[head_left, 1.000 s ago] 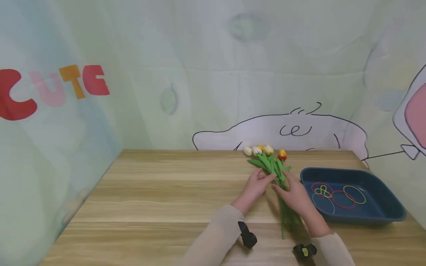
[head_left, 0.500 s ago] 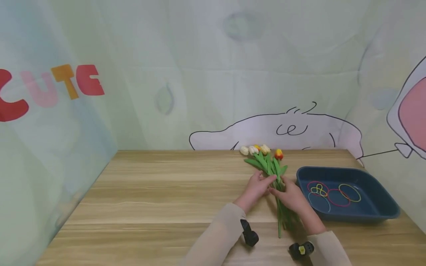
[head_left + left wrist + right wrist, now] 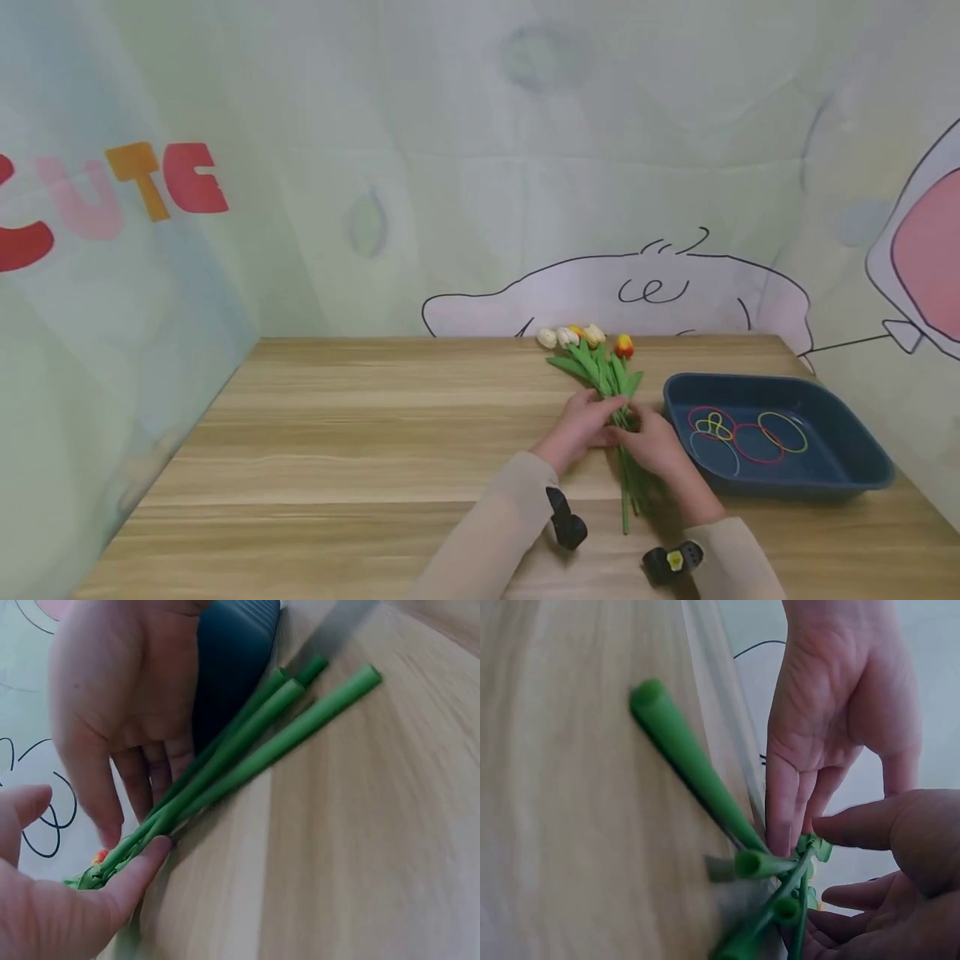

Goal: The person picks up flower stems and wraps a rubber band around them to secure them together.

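Observation:
Several artificial tulips (image 3: 598, 371), with white, yellow and red-orange heads, lie together toward the table's far edge. Their green stems (image 3: 322, 712) run back toward the person. My left hand (image 3: 579, 427) holds the bunch from the left, just below the leaves, with thumb and fingers at the stems. From the right, my right hand (image 3: 654, 440) holds the same stems, slightly lower. In the right wrist view the stem ends (image 3: 694, 765) spread apart, and the right hand's thumb and fingers lie on either side of the bunch. Some fingertips are hidden behind stems.
To the right stands a dark blue plastic basin (image 3: 810, 490), close to the right hand. Loose rubber bands in red, yellow and pale blue lie inside it, one yellow band (image 3: 714, 427) twisted. A printed cloth backdrop (image 3: 450, 208) rises behind the wooden table (image 3: 360, 450).
The hands have drawn closer together around the stems, the right hand moving inward and its fingers closing in. The bunch looks narrower. The whole head view has shifted slightly.

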A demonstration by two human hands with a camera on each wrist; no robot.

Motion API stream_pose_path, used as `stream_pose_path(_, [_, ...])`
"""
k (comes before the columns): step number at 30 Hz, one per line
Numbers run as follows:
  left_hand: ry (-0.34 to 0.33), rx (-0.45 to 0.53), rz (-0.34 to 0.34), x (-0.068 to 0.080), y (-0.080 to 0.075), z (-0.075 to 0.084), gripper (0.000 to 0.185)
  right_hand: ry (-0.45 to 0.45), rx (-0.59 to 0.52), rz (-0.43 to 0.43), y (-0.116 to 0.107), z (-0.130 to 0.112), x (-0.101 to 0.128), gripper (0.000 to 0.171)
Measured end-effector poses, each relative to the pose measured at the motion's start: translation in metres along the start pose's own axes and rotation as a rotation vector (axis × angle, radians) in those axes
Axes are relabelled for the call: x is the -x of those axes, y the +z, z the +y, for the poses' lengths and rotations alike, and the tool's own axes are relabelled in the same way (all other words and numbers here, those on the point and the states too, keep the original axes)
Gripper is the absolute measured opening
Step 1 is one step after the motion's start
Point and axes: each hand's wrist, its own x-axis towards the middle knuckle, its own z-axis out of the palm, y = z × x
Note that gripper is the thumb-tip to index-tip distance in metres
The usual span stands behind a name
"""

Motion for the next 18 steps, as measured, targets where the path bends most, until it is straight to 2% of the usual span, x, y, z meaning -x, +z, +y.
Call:
stream_pose_path(4, [-0.014, 0.044, -0.030, -0.0019, -0.0002, 0.0010, 0.064, -0.006, -0.031, 0.016, 0.0013, -0.0005, 0.0000, 0.054])
stream_pose_path(9, [-0.027, 0.033, -0.045, -0.0031, -0.0015, 0.0014, 0.055, -0.001, -0.072, 0.031, 0.0031, -0.0017, -0.0010, 0.050])
stream_pose_path(15, [-0.030, 0.025, -0.045, -0.0041, -0.0020, 0.0005, 0.058, 0.011, -0.072, 0.037, 0.0034, -0.0029, -0.0015, 0.042])
stream_pose_path(18, [-0.032, 0.013, -0.066, -0.0043, -0.0029, 0.0001, 0.052, 0.025, -0.075, 0.032, 0.0032, -0.0025, -0.0026, 0.041])
